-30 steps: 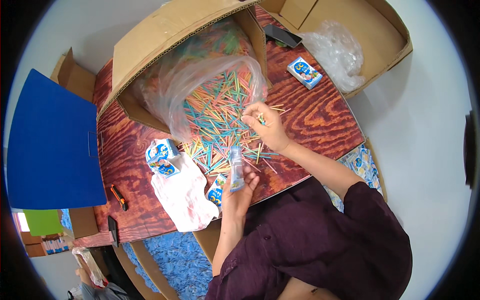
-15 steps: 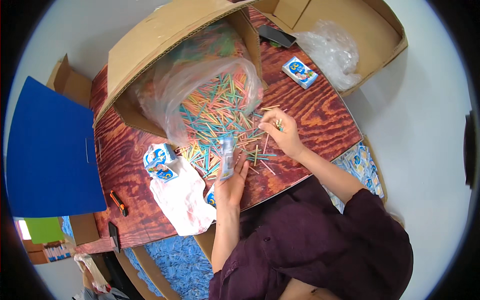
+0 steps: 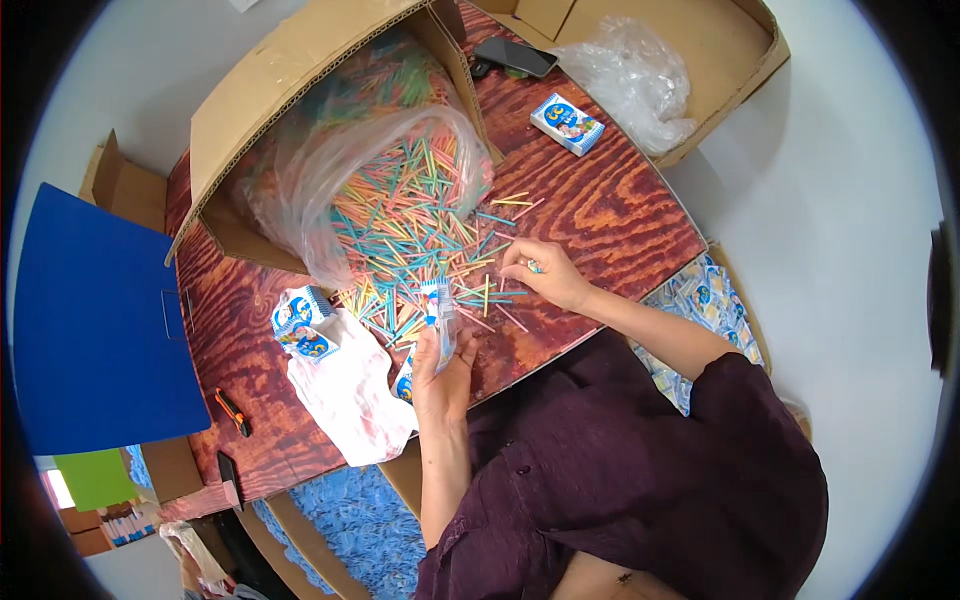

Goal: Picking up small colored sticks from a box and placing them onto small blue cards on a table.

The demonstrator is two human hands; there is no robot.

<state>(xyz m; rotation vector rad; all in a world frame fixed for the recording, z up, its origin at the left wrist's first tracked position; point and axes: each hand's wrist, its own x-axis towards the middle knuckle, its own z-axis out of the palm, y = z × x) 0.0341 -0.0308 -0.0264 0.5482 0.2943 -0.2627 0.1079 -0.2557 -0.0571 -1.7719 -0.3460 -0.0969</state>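
Observation:
My left hand (image 3: 445, 385) grips a small clear plastic packet (image 3: 436, 303) with blue-and-white print, holding it up in front of the loose sticks. My right hand (image 3: 552, 280) is curled above the table's near right part, closed around thin sticks whose coloured ends peep out at the palm; how many cannot be seen. A heap of thin pink, yellow, green and turquoise sticks (image 3: 405, 220) spills from a clear plastic bag (image 3: 310, 200) inside a tipped cardboard box (image 3: 275, 85). Loose ones lie scattered between both hands.
Blue-and-white small packs (image 3: 303, 322) rest on a white cloth (image 3: 345, 390); another pack (image 3: 567, 124) lies near a phone (image 3: 515, 57). An orange cutter knife (image 3: 232, 411) is at the left. Below the table edges stand boxes of blue wrappers (image 3: 355, 525) and filled packets (image 3: 705, 310).
My right hand has turned and closed further, its fingertips now lower beside the loose sticks. The left hand still holds the packet, now more upright. The whole view has shifted slightly.

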